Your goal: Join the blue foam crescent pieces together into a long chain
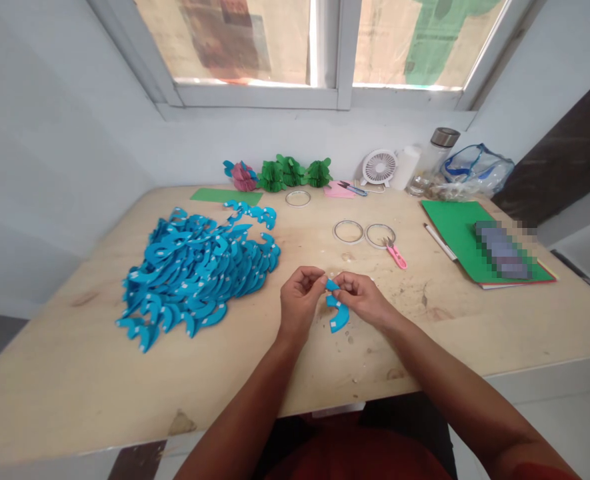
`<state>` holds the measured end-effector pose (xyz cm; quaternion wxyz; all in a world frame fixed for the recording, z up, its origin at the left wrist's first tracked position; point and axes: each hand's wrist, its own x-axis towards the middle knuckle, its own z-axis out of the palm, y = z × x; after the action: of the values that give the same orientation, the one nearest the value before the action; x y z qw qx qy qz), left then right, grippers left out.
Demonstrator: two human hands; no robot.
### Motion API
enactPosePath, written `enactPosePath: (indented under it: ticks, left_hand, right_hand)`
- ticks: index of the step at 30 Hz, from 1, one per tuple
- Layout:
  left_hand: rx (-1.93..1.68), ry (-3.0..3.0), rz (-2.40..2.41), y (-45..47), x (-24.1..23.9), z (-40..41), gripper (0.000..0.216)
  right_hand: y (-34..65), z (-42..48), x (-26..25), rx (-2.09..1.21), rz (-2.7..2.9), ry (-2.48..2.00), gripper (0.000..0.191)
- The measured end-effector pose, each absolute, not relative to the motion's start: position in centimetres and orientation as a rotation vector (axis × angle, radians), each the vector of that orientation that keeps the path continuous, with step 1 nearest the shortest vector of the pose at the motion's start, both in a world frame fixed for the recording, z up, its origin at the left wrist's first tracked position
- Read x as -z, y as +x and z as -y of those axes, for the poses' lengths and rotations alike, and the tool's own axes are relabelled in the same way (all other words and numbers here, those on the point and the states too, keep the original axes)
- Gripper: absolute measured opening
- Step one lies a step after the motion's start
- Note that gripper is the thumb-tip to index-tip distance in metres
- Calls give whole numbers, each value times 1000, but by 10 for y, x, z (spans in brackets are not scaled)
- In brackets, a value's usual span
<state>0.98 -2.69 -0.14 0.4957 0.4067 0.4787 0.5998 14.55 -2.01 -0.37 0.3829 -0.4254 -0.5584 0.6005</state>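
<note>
A wooden tabletop [215, 383] fills most of the frame. Left of centre on it, a broad heap of folded blue paper pieces [199, 267] lies overlapping, many marked with small white squares. Behind the heap, a green paper strip [219, 195] lies flat, and beside it a pink-and-blue paper ornament [243, 177] stands near the wall, followed by three green paper ornaments [291, 172] in a row. A slim tape ring [298, 205] lies in front of these.

At the centre, the left hand [301, 297] has its thumb and forefinger pinched together on a small blue end, the other fingers curled in. Just below the fingertips, a curved blue paper piece [342, 317] shows a white square near its lower tip; whether it joins the pinched end cannot be told. The right hand [362, 295] closes thumb and fingers on the same end from the other side.

Above the hands, pink paper [333, 191] lies partly under a cutting tool [353, 189]. Two more tape rings [347, 243] sit near pink-handled snips [397, 256], their tips over the right ring. Farther right are a white fan [379, 167], a clear bottle [427, 163], a plastic bag [482, 170], a marker [439, 241] and green sheets [449, 230] under a blurred object [505, 250].
</note>
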Motion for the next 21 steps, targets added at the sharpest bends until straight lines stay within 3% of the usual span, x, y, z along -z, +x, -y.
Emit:
enactPosePath:
  ticks: [21]
  left_hand:
    - [-1366,831,-1064,8,6,23,17]
  right_hand:
    - [148,19,6,-1512,1506,-1109,22]
